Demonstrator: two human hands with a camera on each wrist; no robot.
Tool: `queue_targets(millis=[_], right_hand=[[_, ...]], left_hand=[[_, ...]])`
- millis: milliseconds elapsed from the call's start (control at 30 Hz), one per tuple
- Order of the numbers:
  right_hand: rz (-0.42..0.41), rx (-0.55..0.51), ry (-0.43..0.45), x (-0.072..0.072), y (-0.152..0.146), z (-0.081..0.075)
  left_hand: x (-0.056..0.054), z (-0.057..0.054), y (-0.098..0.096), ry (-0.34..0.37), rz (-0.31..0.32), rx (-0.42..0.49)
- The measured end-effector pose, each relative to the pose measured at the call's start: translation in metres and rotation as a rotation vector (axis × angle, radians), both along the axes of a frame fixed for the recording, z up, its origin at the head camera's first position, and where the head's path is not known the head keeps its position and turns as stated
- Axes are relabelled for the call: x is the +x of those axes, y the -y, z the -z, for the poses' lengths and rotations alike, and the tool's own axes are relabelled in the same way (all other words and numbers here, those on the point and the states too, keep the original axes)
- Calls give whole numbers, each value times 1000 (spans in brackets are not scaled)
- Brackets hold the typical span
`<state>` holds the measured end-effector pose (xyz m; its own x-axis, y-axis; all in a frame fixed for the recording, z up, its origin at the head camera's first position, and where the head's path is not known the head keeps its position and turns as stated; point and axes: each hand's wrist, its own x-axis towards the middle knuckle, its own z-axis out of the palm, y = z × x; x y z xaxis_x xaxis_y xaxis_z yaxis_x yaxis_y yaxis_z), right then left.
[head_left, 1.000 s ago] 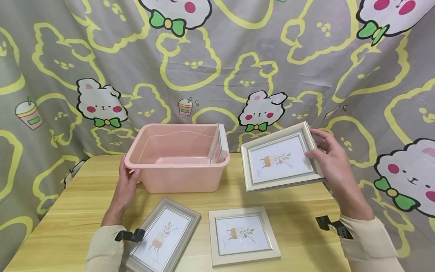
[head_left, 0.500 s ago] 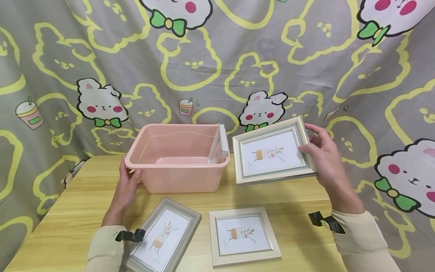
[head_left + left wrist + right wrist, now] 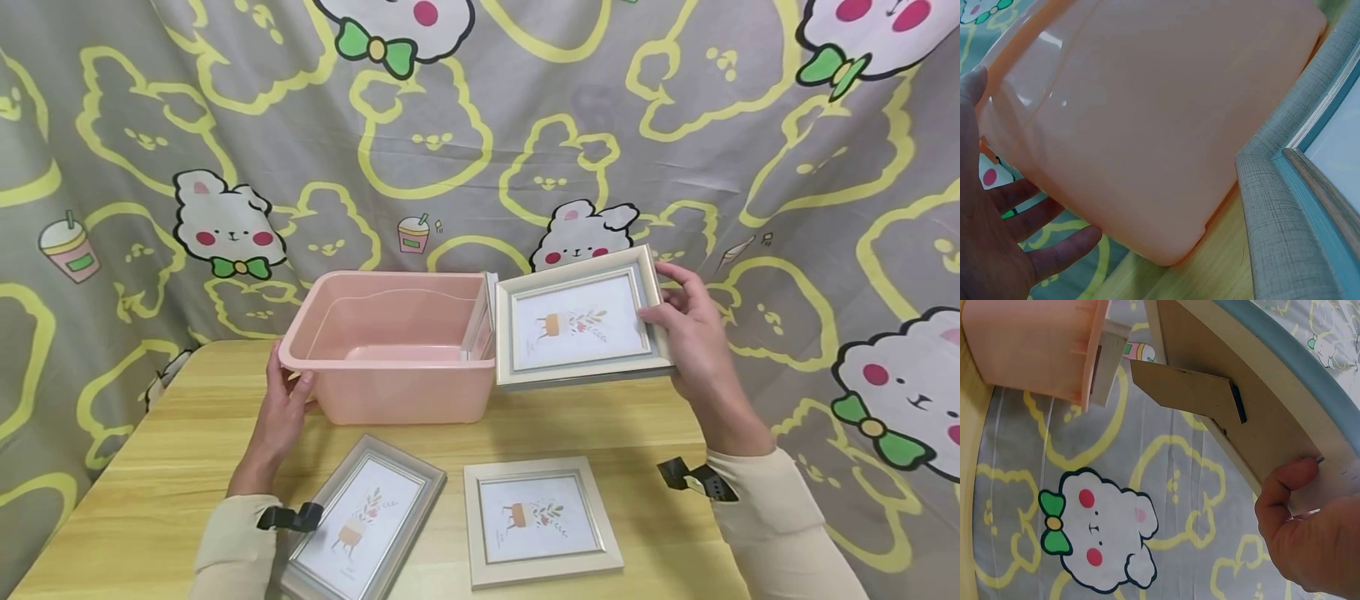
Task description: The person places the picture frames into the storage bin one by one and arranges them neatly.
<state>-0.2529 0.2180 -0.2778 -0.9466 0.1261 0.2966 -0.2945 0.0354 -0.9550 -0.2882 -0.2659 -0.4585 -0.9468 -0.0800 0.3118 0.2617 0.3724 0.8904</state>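
Note:
My left hand [image 3: 279, 417] holds the left front corner of the pink plastic tub [image 3: 397, 396]. In the left wrist view, its fingers [image 3: 1063, 253] lie along the outside wall. My right hand [image 3: 693, 337] grips a cream picture frame [image 3: 510, 367] by its right side, raised and tilted beside the tub's right end. The thumb lies on the front of this frame, with the other fingers behind. Its brown back carries a stand flap [image 3: 1185, 394] in the right wrist view. Another white frame [image 3: 477, 325] stands on edge inside the tub's right end, partly hidden by the held one.
On the wooden table [image 3: 172, 433] lie two more picture frames, face up. The greyish frame [image 3: 420, 492] is near my left forearm; the cream frame [image 3: 540, 569] lies to its right. A patterned curtain [image 3: 315, 125] hangs behind the table.
My right hand has carried the cream picture frame left and slightly up, so it now overlaps the tub's right end in the head view. My left hand stays at the tub's corner.

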Motion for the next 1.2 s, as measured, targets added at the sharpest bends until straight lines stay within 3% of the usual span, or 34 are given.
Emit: queue_targets(millis=[433,1200], right_hand=[[-4,-36,38,-17,28,-9],[2,20,86,-44,54,-3]], left_hand=[[1,0,-1,-8,4,7],[0,1,0,-4,-5,-2]])
